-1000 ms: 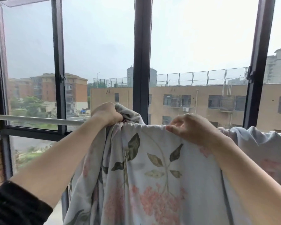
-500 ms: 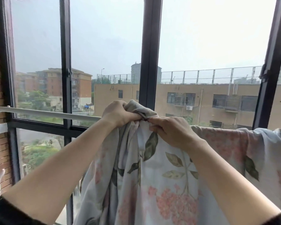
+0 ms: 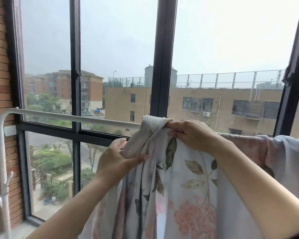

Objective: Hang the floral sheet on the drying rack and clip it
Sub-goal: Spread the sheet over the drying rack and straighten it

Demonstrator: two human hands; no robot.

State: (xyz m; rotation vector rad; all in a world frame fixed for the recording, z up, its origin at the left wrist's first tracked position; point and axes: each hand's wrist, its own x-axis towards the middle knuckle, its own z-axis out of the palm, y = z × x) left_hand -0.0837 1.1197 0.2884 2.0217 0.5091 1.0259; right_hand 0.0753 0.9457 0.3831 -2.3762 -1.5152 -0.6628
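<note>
1. The drying rack has a white bar that runs from 9 o'clock to 3 o'clock.
2. Our left hand pinches a bunched fold of the floral sheet, just below the bar.
3. Our right hand, at 2 o'clock from the left one, grips the sheet's top on the bar. We think the bunch should spread toward 9 o'clock.
</note>
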